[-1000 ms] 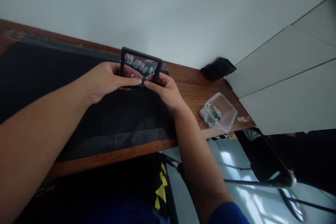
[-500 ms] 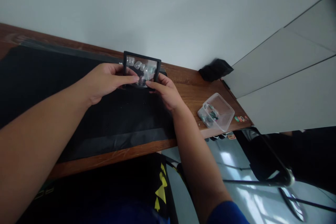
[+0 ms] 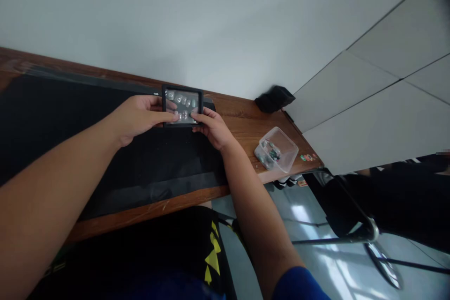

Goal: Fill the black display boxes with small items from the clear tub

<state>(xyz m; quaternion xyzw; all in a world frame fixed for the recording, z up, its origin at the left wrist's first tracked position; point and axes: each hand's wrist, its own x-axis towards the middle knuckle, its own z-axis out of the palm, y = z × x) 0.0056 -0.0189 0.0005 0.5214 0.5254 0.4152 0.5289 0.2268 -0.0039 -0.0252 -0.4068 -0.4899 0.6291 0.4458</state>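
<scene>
Between my two hands is a black-framed clear display case (image 3: 182, 87), held up over the black mat (image 3: 151, 154). Behind its transparent pane sit several small shiny pieces in two rows; they look like press-on nails, though they are too small to be sure. My left hand (image 3: 142, 115) grips the case's left side, thumb across the front and fingers behind. My right hand (image 3: 213, 127) pinches the lower right corner, its thumb on the pane. Both hands' rear fingers are partly hidden by the case.
On the wooden table (image 3: 239, 117) to the right stands a clear plastic tub (image 3: 286, 150) with small dark and greenish items inside. Black boxes (image 3: 274, 99) rest by the wall. Small coloured rings (image 3: 308, 157) lie near the table's right end. A metal-framed chair (image 3: 372, 229) stands beyond.
The case has tilted and its pane shows less glare, so the two rows of pieces appear more clearly. Both hands keep their hold. The whole view has shifted slightly.
</scene>
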